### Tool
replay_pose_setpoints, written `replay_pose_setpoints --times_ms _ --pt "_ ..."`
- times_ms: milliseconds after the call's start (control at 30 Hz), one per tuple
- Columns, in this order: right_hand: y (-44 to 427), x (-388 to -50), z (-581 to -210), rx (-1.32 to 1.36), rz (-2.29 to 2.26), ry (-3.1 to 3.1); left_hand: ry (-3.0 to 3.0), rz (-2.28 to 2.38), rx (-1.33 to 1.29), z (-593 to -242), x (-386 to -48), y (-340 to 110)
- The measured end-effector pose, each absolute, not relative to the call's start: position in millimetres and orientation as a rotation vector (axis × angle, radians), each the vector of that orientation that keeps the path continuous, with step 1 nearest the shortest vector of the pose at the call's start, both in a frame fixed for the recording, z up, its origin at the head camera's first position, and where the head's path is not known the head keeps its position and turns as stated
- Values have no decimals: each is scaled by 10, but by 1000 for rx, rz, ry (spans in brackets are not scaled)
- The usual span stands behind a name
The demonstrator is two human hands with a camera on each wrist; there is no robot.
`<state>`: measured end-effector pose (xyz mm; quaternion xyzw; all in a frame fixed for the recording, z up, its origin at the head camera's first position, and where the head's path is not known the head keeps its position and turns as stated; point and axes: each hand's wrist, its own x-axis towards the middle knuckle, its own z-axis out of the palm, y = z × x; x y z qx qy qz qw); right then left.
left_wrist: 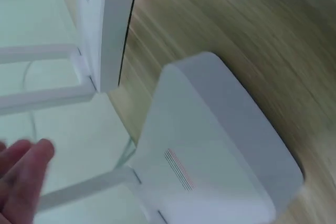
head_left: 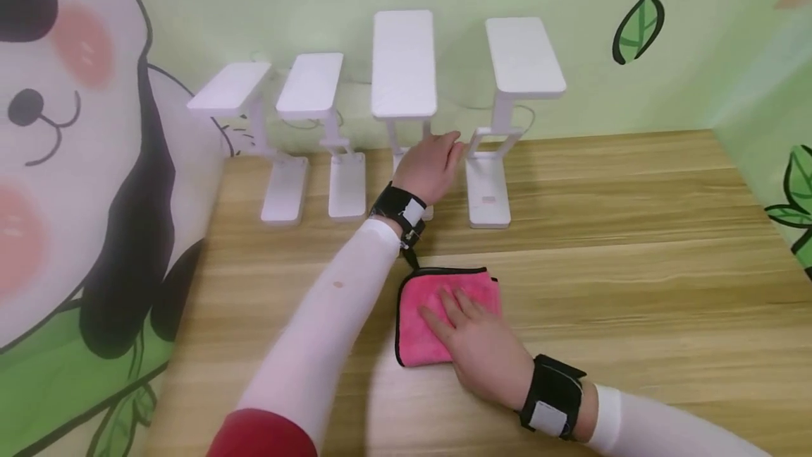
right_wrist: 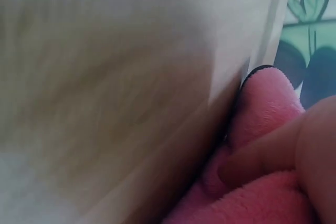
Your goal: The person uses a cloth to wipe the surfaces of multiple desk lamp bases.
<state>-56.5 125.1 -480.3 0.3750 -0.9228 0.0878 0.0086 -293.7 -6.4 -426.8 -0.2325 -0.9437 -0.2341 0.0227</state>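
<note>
My left hand (head_left: pixel 428 168) reaches over the base of a tall white desk lamp (head_left: pixel 404 65), close to its post. Its fingers (left_wrist: pixel 26 182) hold nothing that I can see; in the left wrist view they hover beside a white lamp base (left_wrist: pixel 210 145). The hand hides most of that tall lamp's lower part in the head view. Just to the right stands another white desk lamp (head_left: pixel 525 55). My right hand (head_left: pixel 488 355) rests with spread fingers on a folded pink cloth (head_left: pixel 415 337) with black edging. In the right wrist view a finger presses into the fluffy cloth (right_wrist: pixel 270 93).
Two more white lamps, the far-left lamp (head_left: pixel 231 87) and its neighbour lamp (head_left: pixel 311 83), stand in the same row. Thin cables run behind the lamps. The wooden table (head_left: pixel 634 252) meets a green wall (head_left: pixel 590 104) at the back and a panda mural (head_left: pixel 70 161) at the left.
</note>
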Motion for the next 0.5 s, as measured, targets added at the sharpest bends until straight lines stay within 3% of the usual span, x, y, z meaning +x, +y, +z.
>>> replay_pose_setpoints --times_ms 267,400,500 --pt "1264 -552 -4699 1253 323 -3009 -2968 -520 -684 -4257 -2944 -202" --pt "1384 -827 -4479 1248 647 -3168 -3018 -415 -616 -4192 -2964 -316" --pt "1560 -1182 -4327 1093 834 -3210 -3046 -416 -517 -4136 -2987 -414"
